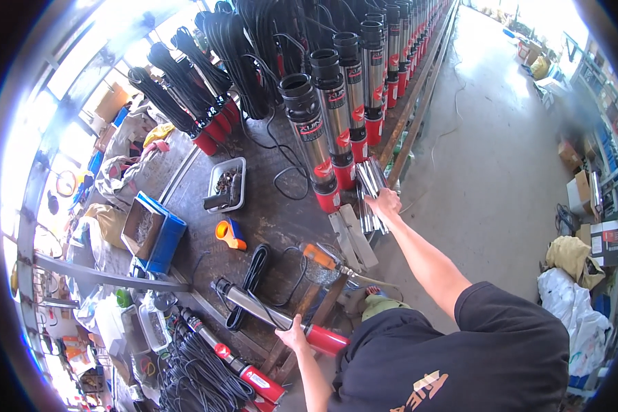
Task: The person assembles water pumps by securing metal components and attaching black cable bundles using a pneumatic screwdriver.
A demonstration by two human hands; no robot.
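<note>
A submersible pump (250,304) with a silver barrel and a red end lies slanting across the near edge of the workbench. My left hand (294,335) closes round it where the silver meets the red, beside a black cable running along the barrel. Farther right, my right hand (386,204) reaches to a bundle of thin shiny metal strips (369,177) at the bench edge, its fingers bent onto them. Two wider grey metal pieces (350,237) lie just left of that bundle. A coil of black cable (256,271) rests beside the pump.
An orange-and-black power tool (319,257) lies near the grey pieces. Left of it are an orange tape dispenser (231,235), a white tray (242,196) of small parts and a blue bin (165,237). Upright pumps (312,137) line the bench; more cabled pumps (220,350) lie near left.
</note>
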